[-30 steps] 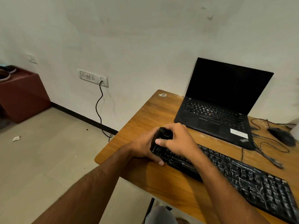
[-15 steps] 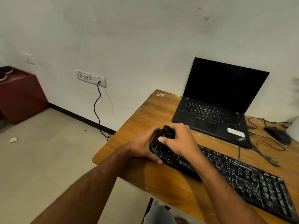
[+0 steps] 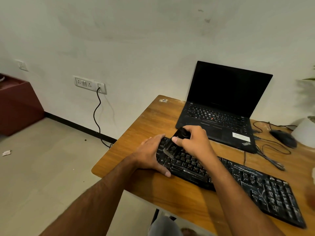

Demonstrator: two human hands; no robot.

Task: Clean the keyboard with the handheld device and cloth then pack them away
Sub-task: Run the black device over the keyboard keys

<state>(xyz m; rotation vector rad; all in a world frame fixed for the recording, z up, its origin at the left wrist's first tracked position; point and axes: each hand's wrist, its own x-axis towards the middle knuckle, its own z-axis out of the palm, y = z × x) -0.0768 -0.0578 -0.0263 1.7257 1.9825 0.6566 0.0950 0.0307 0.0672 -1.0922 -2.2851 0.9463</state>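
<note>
Our right hand (image 3: pixel 192 143) has tilted the small black handheld device (image 3: pixel 177 140), its brush now on the long black keyboard's (image 3: pixel 238 178) left end, which our left hand (image 3: pixel 150 155) grips; brushing is underway.

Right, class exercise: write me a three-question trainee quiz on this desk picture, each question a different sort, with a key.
1. True or false: the laptop is closed.
2. Which hand grips the handheld device? A. left hand B. right hand
3. Fill in: the device's brush end rests on the ____ end of the keyboard, seen from the wearer.

Key: 1 false; 2 B; 3 left.
</note>
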